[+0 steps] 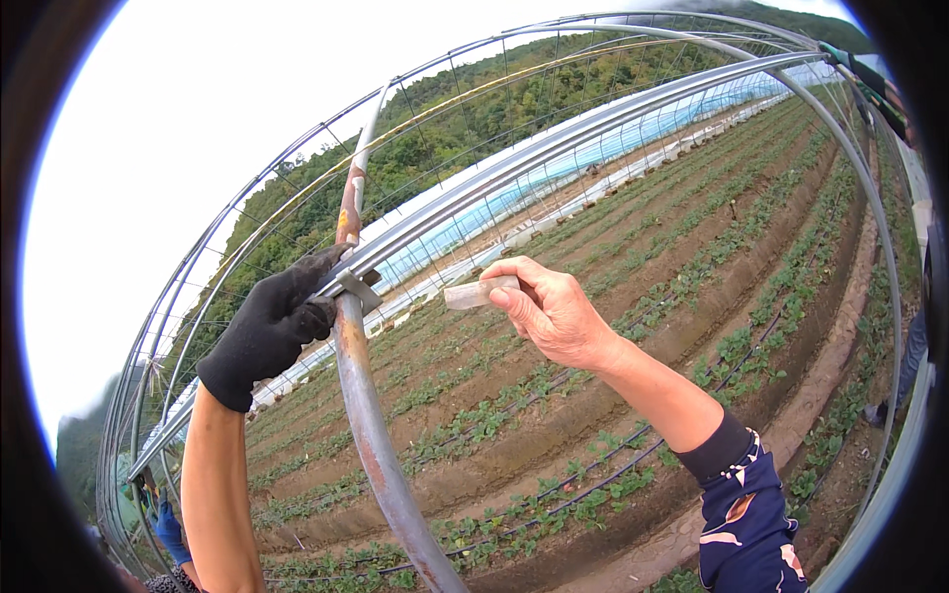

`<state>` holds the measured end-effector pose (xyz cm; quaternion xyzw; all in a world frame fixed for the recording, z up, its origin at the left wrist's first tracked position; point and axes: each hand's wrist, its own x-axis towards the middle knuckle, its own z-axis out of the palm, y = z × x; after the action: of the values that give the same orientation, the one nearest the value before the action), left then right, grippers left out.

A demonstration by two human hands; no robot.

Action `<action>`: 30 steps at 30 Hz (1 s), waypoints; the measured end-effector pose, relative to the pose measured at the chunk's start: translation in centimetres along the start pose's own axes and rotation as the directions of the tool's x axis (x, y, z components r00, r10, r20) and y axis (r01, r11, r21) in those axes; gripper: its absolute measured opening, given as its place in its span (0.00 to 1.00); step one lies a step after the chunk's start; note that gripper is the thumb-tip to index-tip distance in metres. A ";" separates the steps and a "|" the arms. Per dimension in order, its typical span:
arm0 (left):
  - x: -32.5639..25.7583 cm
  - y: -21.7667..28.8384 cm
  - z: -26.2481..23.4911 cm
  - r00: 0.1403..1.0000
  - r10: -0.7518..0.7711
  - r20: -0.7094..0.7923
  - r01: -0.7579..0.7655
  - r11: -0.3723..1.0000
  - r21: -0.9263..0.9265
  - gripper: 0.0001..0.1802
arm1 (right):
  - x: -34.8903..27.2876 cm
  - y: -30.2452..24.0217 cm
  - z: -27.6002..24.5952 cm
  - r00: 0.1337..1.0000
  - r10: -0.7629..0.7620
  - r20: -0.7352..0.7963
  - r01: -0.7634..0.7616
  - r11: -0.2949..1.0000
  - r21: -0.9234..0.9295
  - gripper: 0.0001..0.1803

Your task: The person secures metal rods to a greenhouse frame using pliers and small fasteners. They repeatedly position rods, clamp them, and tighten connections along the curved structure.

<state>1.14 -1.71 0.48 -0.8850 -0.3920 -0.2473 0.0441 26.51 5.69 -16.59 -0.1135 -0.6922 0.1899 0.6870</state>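
My left hand (272, 326), in a black glove, is closed around a long silver metal rail (514, 173) where it crosses a rusty grey hoop pipe (368, 415). A small metal bracket (358, 289) sits at that crossing, right by my gloved fingertips. My bare right hand (559, 311) pinches a short, flat, whitish translucent piece (479, 292) between thumb and forefinger. This piece points toward the bracket and is apart from it. What exactly it is I cannot make out.
Curved greenhouse pipes and wires (287, 183) arch around me. Below run planted soil rows (593, 395) with dark irrigation hoses. A blue-gloved hand (170, 529) of another person works at lower left; another person's dark sleeve (880, 94) reaches the rail at upper right.
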 end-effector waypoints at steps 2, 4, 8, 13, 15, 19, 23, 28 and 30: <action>0.5 -0.5 -0.3 0.997 -0.056 0.047 0.059 0.996 -0.062 0.29 | 1.1 0.3 0.4 0.994 -0.109 -0.025 0.107 0.991 -0.077 0.14; -0.4 0.9 -0.6 0.995 -0.085 0.042 0.088 0.994 -0.059 0.28 | 2.2 0.6 2.0 0.976 -0.216 -0.040 0.212 0.973 -0.088 0.15; -0.7 1.8 -0.3 0.997 -0.037 0.065 0.035 0.999 0.027 0.43 | 3.9 1.1 3.6 0.932 -0.352 -0.089 0.345 0.935 -0.084 0.15; -0.7 0.9 -0.4 0.999 0.005 0.042 -0.006 1.000 0.025 0.41 | 4.9 0.1 4.3 0.955 -0.294 -0.019 0.293 0.955 -0.047 0.14; -0.7 0.8 -0.3 0.999 0.028 0.029 -0.028 1.000 0.001 0.40 | 5.3 0.2 4.4 0.943 -0.333 -0.003 0.332 0.942 -0.046 0.14; -0.6 1.0 -0.2 0.999 -0.021 0.032 0.023 0.997 -0.073 0.37 | 5.7 0.2 4.6 0.928 -0.373 0.011 0.373 0.924 -0.080 0.14; -0.8 0.7 -0.6 0.996 -0.090 0.021 0.092 0.990 -0.104 0.35 | 6.1 -0.8 4.1 0.959 -0.264 0.102 0.272 0.959 -0.083 0.14; -0.5 1.1 -0.6 0.996 -0.086 0.034 0.088 0.994 -0.060 0.36 | 7.2 -1.0 4.4 0.954 -0.248 0.167 0.271 0.953 -0.136 0.15; -0.4 1.3 -0.4 0.996 -0.088 0.026 0.089 0.996 -0.025 0.36 | 7.4 -1.3 4.7 0.951 -0.241 0.196 0.266 0.957 -0.113 0.15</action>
<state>1.65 -3.03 0.82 -0.8703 -0.4280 -0.2430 0.0168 21.75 7.07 -9.26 -0.0530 -0.7717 0.0612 0.6308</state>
